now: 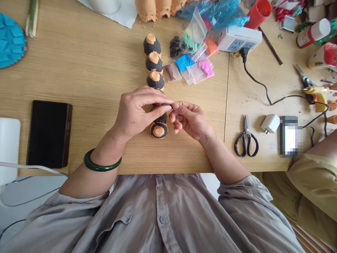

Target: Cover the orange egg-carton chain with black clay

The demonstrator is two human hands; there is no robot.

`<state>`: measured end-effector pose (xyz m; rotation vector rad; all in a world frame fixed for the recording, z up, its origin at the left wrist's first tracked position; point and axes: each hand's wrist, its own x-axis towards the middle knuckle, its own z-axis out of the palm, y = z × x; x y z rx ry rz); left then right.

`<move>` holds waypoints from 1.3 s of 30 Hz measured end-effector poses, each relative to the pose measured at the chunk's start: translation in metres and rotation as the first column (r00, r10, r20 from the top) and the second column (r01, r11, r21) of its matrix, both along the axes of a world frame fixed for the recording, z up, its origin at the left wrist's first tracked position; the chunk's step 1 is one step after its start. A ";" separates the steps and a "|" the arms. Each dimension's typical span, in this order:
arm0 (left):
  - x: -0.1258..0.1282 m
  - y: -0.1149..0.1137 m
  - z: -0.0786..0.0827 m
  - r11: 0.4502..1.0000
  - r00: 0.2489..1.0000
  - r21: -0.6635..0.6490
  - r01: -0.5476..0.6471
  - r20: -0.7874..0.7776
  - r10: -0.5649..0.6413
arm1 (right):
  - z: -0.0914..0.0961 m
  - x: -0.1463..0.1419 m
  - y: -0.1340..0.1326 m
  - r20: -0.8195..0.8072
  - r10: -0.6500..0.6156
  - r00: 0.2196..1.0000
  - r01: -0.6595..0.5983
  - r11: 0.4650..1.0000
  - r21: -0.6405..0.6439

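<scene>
My left hand [140, 109] and my right hand [188, 117] meet fingertip to fingertip above the table. Both pinch a small black piece of clay [168, 104], mostly covered by the fingers. Beneath them runs a row of several rounded orange lumps banded with black clay, their tops left orange. The far lump [152, 44] and the near lump [159, 130] show well, while my left hand hides part of the middle. Just right of the row lie small bags of coloured clay, among them a blue bag [184, 63], a pink bag [206, 68] and a brown bag [172, 72].
Black-handled scissors [246, 137], a white charger [270, 123] and a power strip [239, 38] with a trailing cord are on the right. A dark phone [48, 133] lies left. An orange moulded piece [158, 8] is at the back. Another person's leg [316, 182] shows at right.
</scene>
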<state>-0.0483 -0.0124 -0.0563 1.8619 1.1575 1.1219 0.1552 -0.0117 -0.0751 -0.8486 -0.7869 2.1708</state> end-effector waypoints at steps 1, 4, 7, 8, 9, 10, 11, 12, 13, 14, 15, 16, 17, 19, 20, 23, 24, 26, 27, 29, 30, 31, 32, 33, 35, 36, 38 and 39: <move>0.000 0.000 0.001 0.999 1.000 -0.032 -0.012 -0.010 0.011 | 0.000 0.000 0.000 0.003 0.002 1.000 -0.002 1.000 0.007; 0.000 0.000 0.002 0.995 1.000 -0.096 -0.004 -0.030 0.001 | 0.000 0.000 0.000 0.010 -0.006 1.000 0.006 0.999 0.038; -0.002 0.001 -0.001 0.996 0.999 -0.084 0.040 0.018 -0.039 | 0.002 0.000 0.001 0.055 -0.039 0.998 0.036 0.998 0.046; -0.003 0.002 -0.001 0.998 0.998 -0.051 0.030 0.064 -0.026 | 0.003 0.001 0.002 0.079 -0.056 0.995 0.052 0.998 0.048; -0.005 0.003 -0.002 1.000 0.993 -0.008 -0.006 0.121 0.007 | 0.003 0.001 0.003 0.103 -0.077 0.992 0.072 0.996 0.052; -0.007 0.004 -0.003 0.998 0.982 0.025 -0.063 0.180 0.057 | 0.003 0.001 0.004 0.126 -0.102 0.987 0.095 0.994 0.060; -0.009 0.006 -0.004 0.990 0.965 0.038 -0.135 0.232 0.123 | 0.003 0.002 0.005 0.145 -0.128 0.981 0.119 0.990 0.072; -0.010 0.008 -0.006 0.978 0.944 0.025 -0.207 0.267 0.193 | 0.002 0.002 0.006 0.159 -0.152 0.976 0.140 0.987 0.085; -0.012 0.009 -0.007 0.964 0.925 -0.006 -0.264 0.281 0.255 | 0.001 0.002 0.007 0.161 -0.173 0.972 0.158 0.982 0.101; -0.014 0.011 -0.010 0.952 0.912 -0.041 -0.303 0.279 0.302 | 0.000 0.002 0.007 0.155 -0.186 0.970 0.169 0.979 0.116; -0.015 0.013 -0.012 0.944 0.906 -0.073 -0.322 0.266 0.329 | -0.001 0.002 0.007 0.145 -0.190 0.971 0.172 0.977 0.129; -0.016 0.014 -0.015 0.942 0.908 -0.093 -0.322 0.252 0.335 | -0.002 0.002 0.007 0.134 -0.190 0.972 0.172 0.975 0.139; -0.017 0.015 -0.018 0.943 0.913 -0.105 -0.315 0.240 0.331 | -0.004 0.002 0.007 0.128 -0.189 0.974 0.170 0.975 0.147; -0.018 0.017 -0.022 0.946 0.918 -0.125 -0.301 0.232 0.322 | -0.005 0.002 0.007 0.128 -0.190 0.974 0.169 0.973 0.156; -0.018 0.017 -0.023 0.942 0.913 -0.129 -0.308 0.239 0.331 | -0.006 0.002 0.007 0.130 -0.197 0.972 0.175 0.972 0.159; -0.015 0.015 -0.020 0.924 0.884 -0.140 -0.356 0.269 0.382 | -0.006 0.001 0.007 0.135 -0.230 0.964 0.206 0.963 0.172; -0.013 0.013 -0.017 0.922 0.883 -0.148 -0.358 0.268 0.386 | -0.006 0.001 0.006 0.140 -0.247 0.959 0.220 0.958 0.184; -0.007 0.006 -0.010 0.932 0.907 -0.187 -0.310 0.237 0.349 | -0.005 0.000 0.004 0.155 -0.283 0.946 0.245 0.943 0.226; -0.003 0.002 -0.007 0.941 0.923 -0.195 -0.275 0.222 0.316 | -0.004 -0.001 0.001 0.162 -0.302 0.940 0.255 0.932 0.257; 0.005 -0.005 -0.003 0.952 0.957 -0.240 -0.192 0.172 0.236 | -0.002 -0.003 -0.004 0.182 -0.336 0.924 0.264 0.906 0.332; 0.009 -0.009 -0.002 0.952 0.966 -0.256 -0.166 0.152 0.209 | -0.001 -0.003 -0.007 0.201 -0.355 0.913 0.264 0.890 0.372; 0.012 -0.011 -0.002 0.950 0.970 -0.276 -0.143 0.153 0.191 | 0.001 -0.004 -0.010 0.224 -0.373 0.901 0.258 0.873 0.413; 0.014 -0.013 -0.002 0.944 0.971 -0.307 -0.122 0.161 0.178 | 0.002 -0.004 -0.013 0.251 -0.389 0.886 0.248 0.857 0.453; 0.016 -0.014 -0.002 0.936 0.969 -0.335 -0.107 0.175 0.173 | 0.003 -0.004 -0.015 0.277 -0.403 0.872 0.232 0.840 0.490; 0.017 -0.015 -0.002 0.920 0.964 -0.383 -0.087 0.199 0.174 | 0.004 -0.003 -0.018 0.317 -0.420 0.850 0.195 0.812 0.551; 0.017 -0.015 -0.001 0.916 0.963 -0.393 -0.085 0.204 0.177 | 0.004 -0.003 -0.019 0.327 -0.427 0.843 0.184 0.800 0.571; 0.017 -0.015 0.002 0.915 0.961 -0.394 -0.086 0.209 0.180 | 0.005 -0.003 -0.020 0.332 -0.437 0.836 0.176 0.787 0.592; 0.018 -0.015 0.003 0.916 0.959 -0.394 -0.083 0.216 0.180 | 0.005 -0.003 -0.020 0.331 -0.438 0.836 0.176 0.785 0.595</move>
